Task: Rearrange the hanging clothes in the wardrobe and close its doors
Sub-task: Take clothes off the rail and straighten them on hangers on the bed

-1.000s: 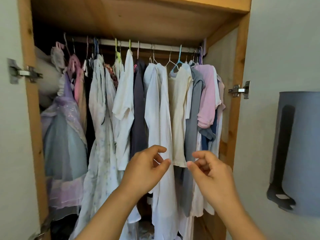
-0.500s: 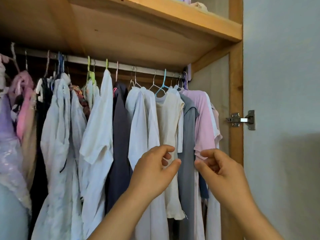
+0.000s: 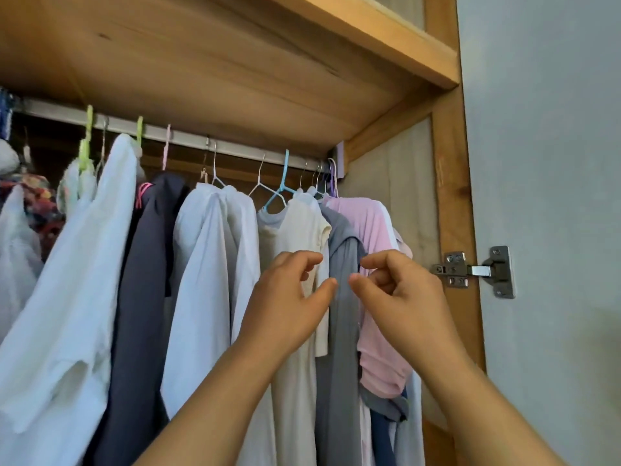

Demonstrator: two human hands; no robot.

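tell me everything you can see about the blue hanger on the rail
The blue hanger looks like pale blue plastic, with a flat hook over the metal rail toward the right end of the wardrobe. Its arms slope down into the neck of a cream shirt, which hides their ends. Thin wire hangers crowd both sides. Neither hand touches it.

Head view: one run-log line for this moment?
left hand empty, raised | right hand empty, raised | both before grey garment | door hinge open
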